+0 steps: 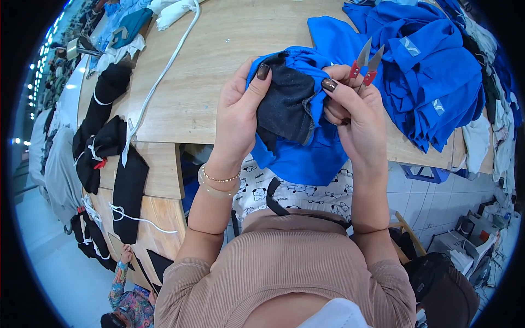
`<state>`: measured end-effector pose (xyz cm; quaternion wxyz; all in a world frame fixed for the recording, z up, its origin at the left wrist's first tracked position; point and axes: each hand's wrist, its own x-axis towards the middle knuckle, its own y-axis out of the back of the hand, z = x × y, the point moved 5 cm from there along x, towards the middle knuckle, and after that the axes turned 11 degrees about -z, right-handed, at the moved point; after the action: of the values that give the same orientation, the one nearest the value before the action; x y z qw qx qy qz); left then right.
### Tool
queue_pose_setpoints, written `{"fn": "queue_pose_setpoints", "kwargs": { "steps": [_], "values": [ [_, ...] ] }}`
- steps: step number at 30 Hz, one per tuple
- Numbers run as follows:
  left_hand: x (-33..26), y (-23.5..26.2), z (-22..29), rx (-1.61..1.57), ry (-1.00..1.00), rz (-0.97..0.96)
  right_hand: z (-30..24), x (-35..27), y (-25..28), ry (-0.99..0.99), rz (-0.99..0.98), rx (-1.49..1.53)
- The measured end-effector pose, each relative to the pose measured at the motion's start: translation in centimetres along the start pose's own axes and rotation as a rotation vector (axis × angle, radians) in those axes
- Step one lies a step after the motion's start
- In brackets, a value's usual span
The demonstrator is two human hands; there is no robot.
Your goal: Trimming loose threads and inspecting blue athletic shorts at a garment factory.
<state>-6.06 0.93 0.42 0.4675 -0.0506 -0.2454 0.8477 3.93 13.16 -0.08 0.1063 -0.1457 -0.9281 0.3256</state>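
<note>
Between my hands, above the table's near edge, I hold a blue garment (306,161) with a black fabric piece (284,104) showing on it. My left hand (243,101) is closed on its left side, the thumb pressing down on the black fabric. On the other side, my right hand (353,104) pinches the blue cloth between thumb and fingers. Thread snips (365,68) with red handles rest in that same hand, their two blades apart and pointing up and away. The lower part of the garment hangs down toward my lap.
A pile of blue garments (426,71) lies on the table (208,65) at the right. Tied black fabric bundles (112,142) and a white cord (164,71) are at the left. Another person (131,300) is at the lower left. Boxes (459,246) stand low at the right.
</note>
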Motion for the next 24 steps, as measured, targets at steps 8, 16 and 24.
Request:
{"fn": "queue_pose_setpoints", "kwargs": {
  "steps": [8, 16, 24],
  "values": [
    [0.0, -1.1, 0.6, 0.083, -0.016, -0.041, -0.7, 0.2, -0.8, 0.001, 0.064, -0.547],
    [-0.5, -3.4, 2.5, 0.792, -0.102, -0.075, 0.5, 0.6, -0.4, -0.016, 0.086, -0.827],
    [-3.9, -10.6, -0.2, 1.259, -0.155, -0.390, 6.8, -0.9, 6.8, 0.082, -0.179, 0.318]
  ]
}}
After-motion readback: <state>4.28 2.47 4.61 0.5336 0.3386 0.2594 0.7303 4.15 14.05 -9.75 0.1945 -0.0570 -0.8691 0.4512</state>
